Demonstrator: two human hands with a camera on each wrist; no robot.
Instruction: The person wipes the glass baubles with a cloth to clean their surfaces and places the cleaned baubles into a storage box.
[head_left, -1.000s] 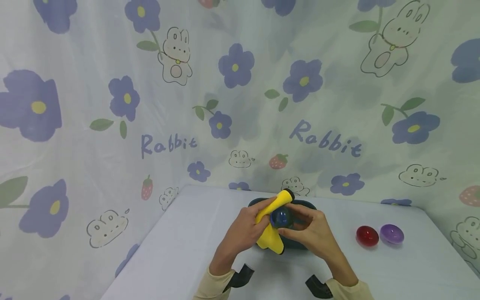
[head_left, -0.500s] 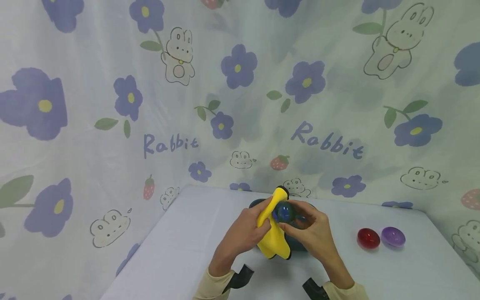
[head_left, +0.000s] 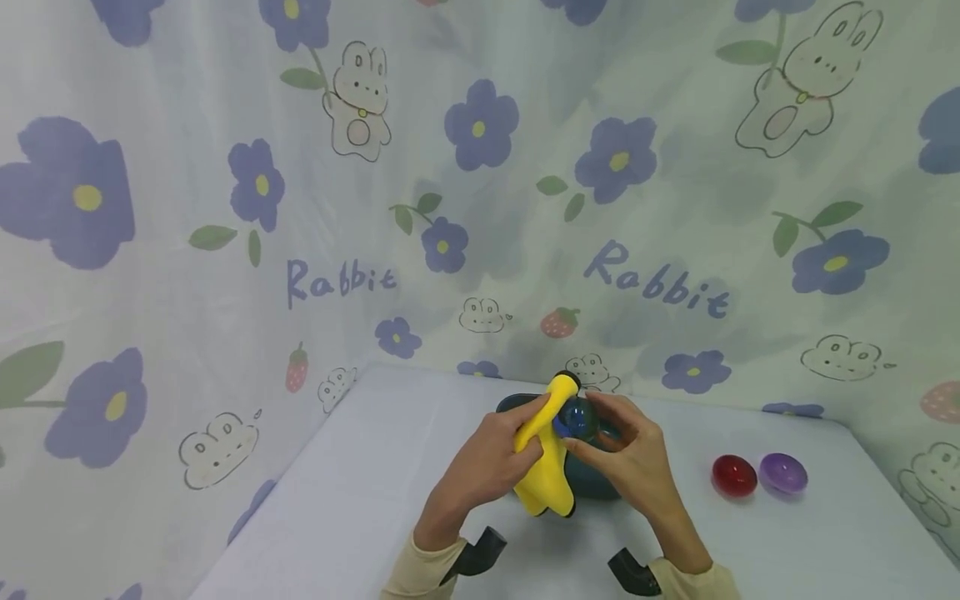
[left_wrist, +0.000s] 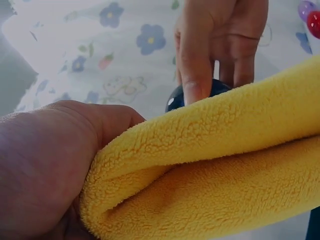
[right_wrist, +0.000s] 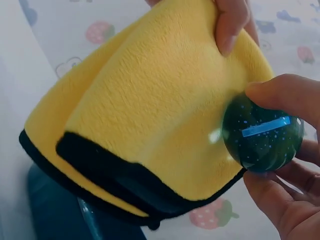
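Both arms are in long pale cream-beige fabric sleeves, left sleeve (head_left: 420, 575) and right sleeve (head_left: 693, 582), and each ends in a soft cuff right at the wrist. The bare left hand (head_left: 491, 460) and bare right hand (head_left: 637, 467) have no gloves on, and no rings or watch show from the head view. Fingernails look short and plain in the wrist views. Strapped under each wrist is a chunky black plastic camera mount, left one (head_left: 477, 553), right one (head_left: 633, 573), matte with rounded edges.
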